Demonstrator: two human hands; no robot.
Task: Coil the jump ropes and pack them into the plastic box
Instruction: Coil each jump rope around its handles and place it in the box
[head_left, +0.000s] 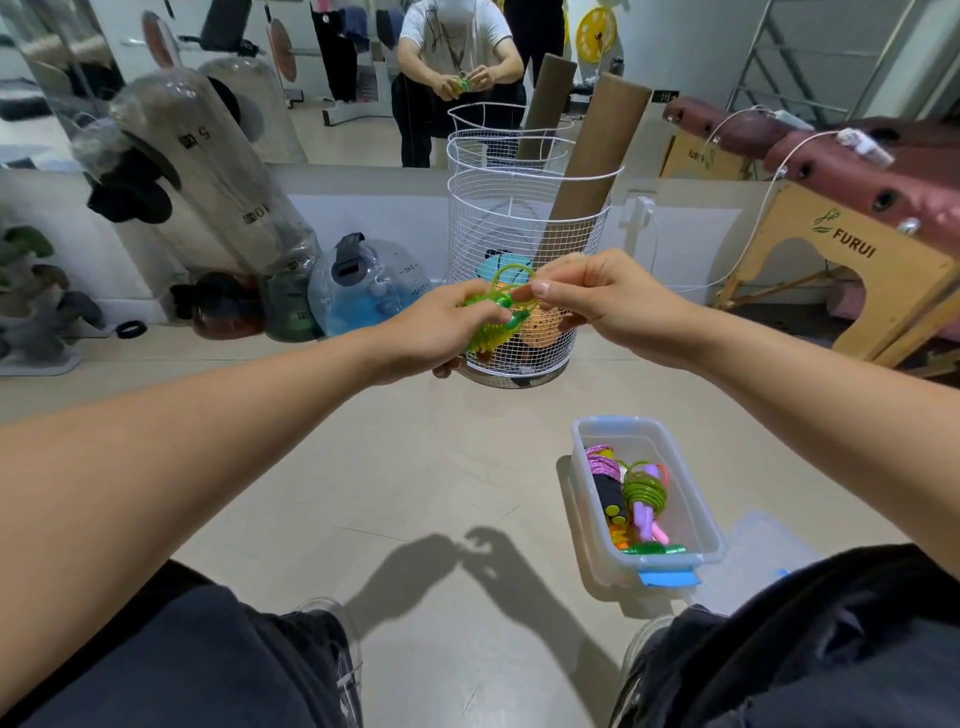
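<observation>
I see the green jump rope bundled in my left hand, fingers curled round its coils. My right hand pinches a loop at the fingertips just beside. Below the hands, well apart on the floor, sits the plastic box holding coiled ropes.

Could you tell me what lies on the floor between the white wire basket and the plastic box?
In the head view, only bare floor separates the wire basket from the plastic box.

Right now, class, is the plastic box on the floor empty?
No: the plastic box already holds several coiled jump ropes.
</observation>
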